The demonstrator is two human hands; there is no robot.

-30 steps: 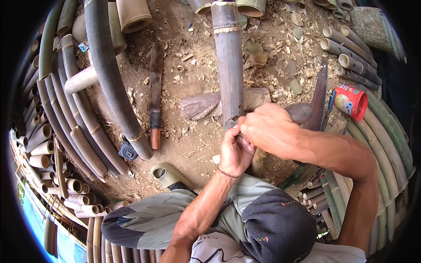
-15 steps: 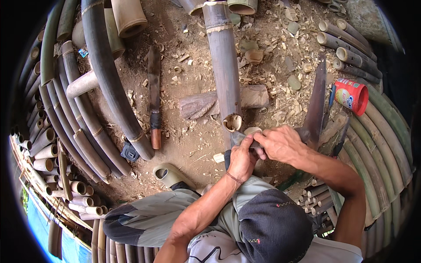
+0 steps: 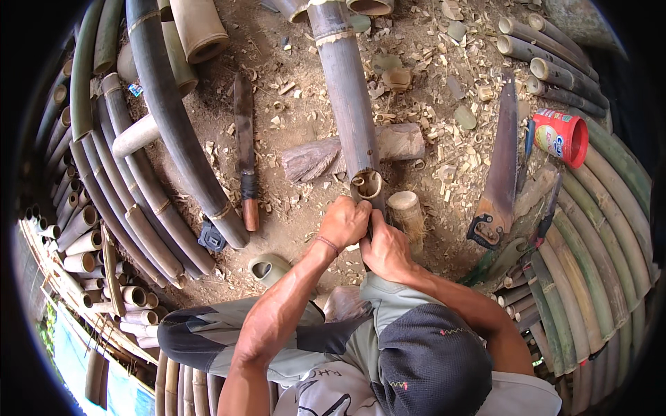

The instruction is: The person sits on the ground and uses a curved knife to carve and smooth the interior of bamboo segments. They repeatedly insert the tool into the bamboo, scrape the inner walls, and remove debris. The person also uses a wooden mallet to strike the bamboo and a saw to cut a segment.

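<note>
A thick grey-brown bamboo pole [image 3: 347,90] lies propped across a short wooden log [image 3: 316,159], its cut end [image 3: 366,183] facing me. Just below that end, my two hands are close together. My left hand [image 3: 345,225] is closed, knuckles up, and my right hand [image 3: 387,244] is closed with its thumb pointing toward the pole. A narrow dark strip shows between and below them; its kind is hidden by the fingers. An upright wooden stump [image 3: 408,215] with a pale top stands right of my hands.
A handsaw [image 3: 498,166] lies to the right, near a red tub [image 3: 563,139]. On the left are a long machete [image 3: 245,145], a black tape measure [image 3: 211,237] and curved bamboo poles [image 3: 177,125]. More bamboo [image 3: 596,263] lines the right side. Chips litter the dirt.
Both hands have shifted left and come together under the pole's cut end. My right hand has left the spot over the stump, which now shows, as does the saw's handle.
</note>
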